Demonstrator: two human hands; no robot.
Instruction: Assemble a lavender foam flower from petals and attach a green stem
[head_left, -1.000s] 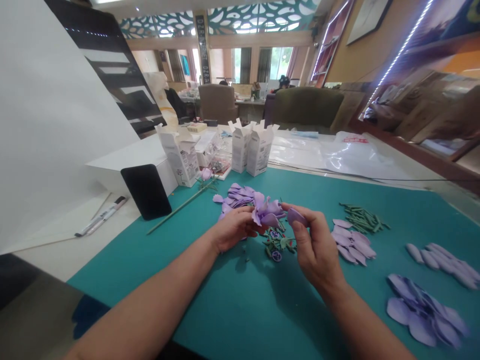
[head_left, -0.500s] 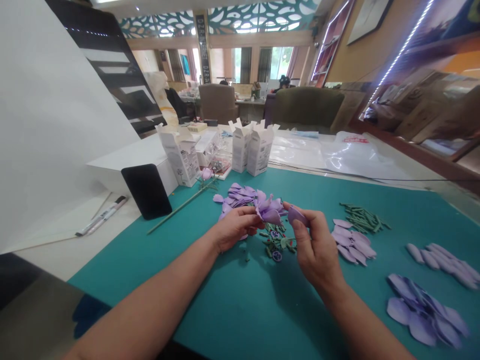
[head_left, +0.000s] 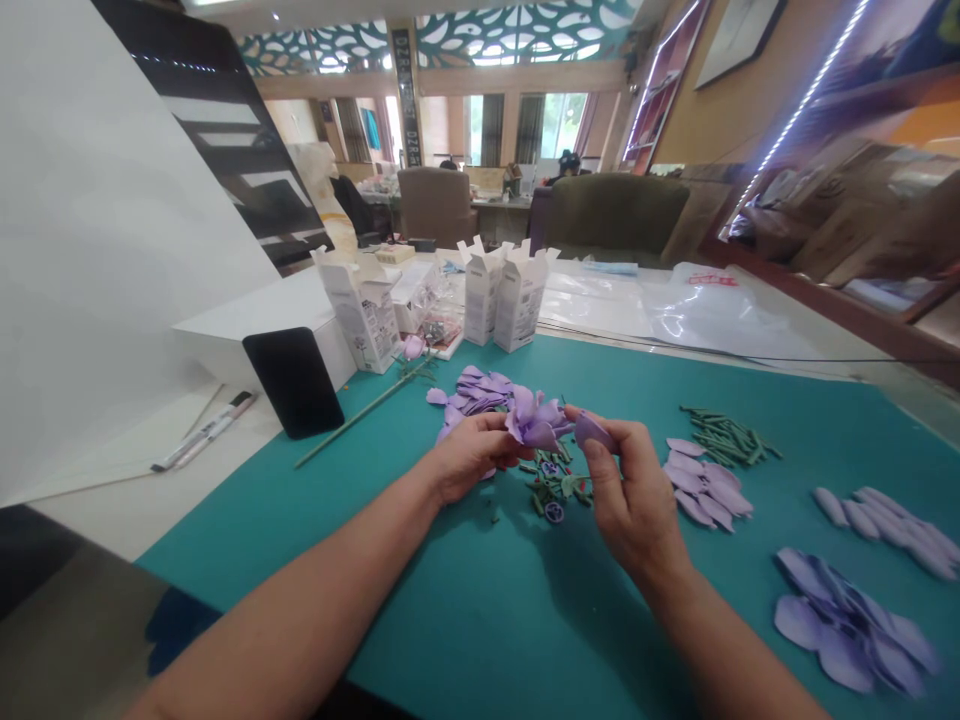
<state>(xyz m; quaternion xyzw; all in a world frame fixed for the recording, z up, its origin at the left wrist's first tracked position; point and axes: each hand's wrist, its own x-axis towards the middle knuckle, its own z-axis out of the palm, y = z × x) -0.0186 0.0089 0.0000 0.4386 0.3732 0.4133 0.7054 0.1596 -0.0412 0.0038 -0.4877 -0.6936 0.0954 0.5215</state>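
My left hand (head_left: 472, 458) is closed on a lilac artificial flower (head_left: 537, 420) with several petals spread around it. Close to its right side, my right hand (head_left: 634, 490) pinches a single lilac petal (head_left: 592, 430) between thumb and fingers. Whether that petal touches the flower I cannot tell. Below the flower lies a loose heap of small green stem pieces (head_left: 551, 485) with a few red and purple bits. Behind my left hand a pile of lilac petals (head_left: 476, 388) is partly hidden.
On the green mat (head_left: 450, 610), more petals (head_left: 705, 485), green sticks (head_left: 731, 435), pale elongated pieces (head_left: 889, 525) and large petals (head_left: 851, 620) lie to the right. A finished-looking rose stem (head_left: 364, 412), black phone-like slab (head_left: 292, 383) and white boxes (head_left: 517, 300) stand or lie farther back.
The flower in my left hand has turned and tipped slightly, shifting a little to the left. My right hand keeps its petal almost in place.
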